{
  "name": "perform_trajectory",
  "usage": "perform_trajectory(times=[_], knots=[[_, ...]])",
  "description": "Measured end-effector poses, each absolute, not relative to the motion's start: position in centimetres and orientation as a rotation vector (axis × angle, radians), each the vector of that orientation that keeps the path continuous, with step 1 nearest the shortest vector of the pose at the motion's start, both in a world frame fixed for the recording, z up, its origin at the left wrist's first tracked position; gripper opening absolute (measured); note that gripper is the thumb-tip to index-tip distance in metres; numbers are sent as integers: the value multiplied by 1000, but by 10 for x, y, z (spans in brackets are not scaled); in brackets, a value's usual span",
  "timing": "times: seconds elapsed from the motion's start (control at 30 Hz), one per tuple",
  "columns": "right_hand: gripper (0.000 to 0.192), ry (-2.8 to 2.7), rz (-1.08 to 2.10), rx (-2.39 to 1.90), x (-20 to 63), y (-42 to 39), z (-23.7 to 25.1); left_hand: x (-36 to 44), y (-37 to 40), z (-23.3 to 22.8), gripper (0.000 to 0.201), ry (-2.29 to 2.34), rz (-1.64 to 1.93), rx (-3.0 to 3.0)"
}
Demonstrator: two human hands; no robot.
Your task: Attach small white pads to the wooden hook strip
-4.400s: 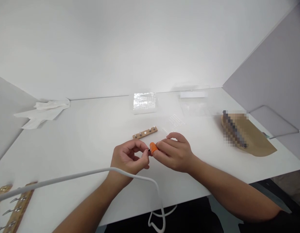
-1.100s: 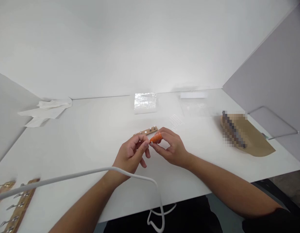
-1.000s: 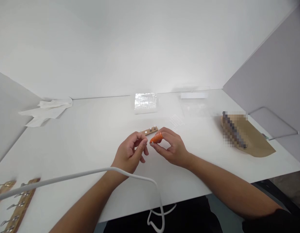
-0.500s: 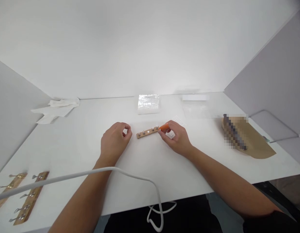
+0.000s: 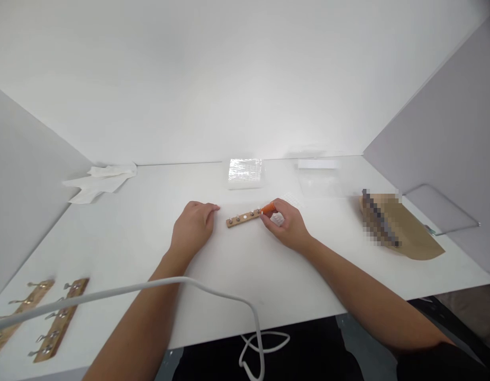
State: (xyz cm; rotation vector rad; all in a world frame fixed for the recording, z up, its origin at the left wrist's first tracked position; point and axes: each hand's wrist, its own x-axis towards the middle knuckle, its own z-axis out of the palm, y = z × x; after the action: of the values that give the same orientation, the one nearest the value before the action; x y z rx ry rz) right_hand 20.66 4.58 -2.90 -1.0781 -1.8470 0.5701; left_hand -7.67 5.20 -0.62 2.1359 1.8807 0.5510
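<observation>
A short wooden hook rail (image 5: 242, 218) lies on the table between my hands, with several small metal fittings and a white round dot along its face. My right hand (image 5: 287, 225) is closed on a small orange tube-like object (image 5: 268, 208) with a whitish end, held at the rail's right end; its exact kind is unclear. Left of the rail and apart from it, my left hand (image 5: 193, 227) rests with its fingers curled and thumb and forefinger together; whether anything is between them is hidden. A white dotted sheet (image 5: 289, 201) lies partly under my right hand.
A clear-wrapped white pack (image 5: 245, 173) and a transparent bag (image 5: 318, 177) lie at the back. White tissue (image 5: 104, 180) is at back left, two larger hook rails (image 5: 62, 320) at front left, brown paper (image 5: 415, 227) at right. A white cable (image 5: 181, 279) crosses my left forearm.
My left thumb and forefinger have gone from a round ring shape to a flatter one pointing right. My right hand stays at the rail's end with the orange object. The view has shifted slightly.
</observation>
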Motion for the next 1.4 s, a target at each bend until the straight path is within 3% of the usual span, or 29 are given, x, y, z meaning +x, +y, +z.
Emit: perform_trajectory(times=[0.17,0.33,0.57,0.87,1.23,1.4], knots=[[11,-1865,521,-1093,206,51,-26,-74,45,-5,55,1527,525,2238],[12,-1923,516,-1113,207,58,-16,-61,39,-8,62,1508,609,2203],[10,-2105,567,-1049,202,76,-7,-52,39,-15,41,1536,728,2049],[5,-2090,487,-1130,179,83,-35,-55,43,-22,52,1563,761,1916],[8,-2072,535,-1126,179,85,-48,-55,43,-15,50,1550,729,1922],[7,-2058,585,-1131,178,85,-48,-56,43,-14,39,1550,693,1944]])
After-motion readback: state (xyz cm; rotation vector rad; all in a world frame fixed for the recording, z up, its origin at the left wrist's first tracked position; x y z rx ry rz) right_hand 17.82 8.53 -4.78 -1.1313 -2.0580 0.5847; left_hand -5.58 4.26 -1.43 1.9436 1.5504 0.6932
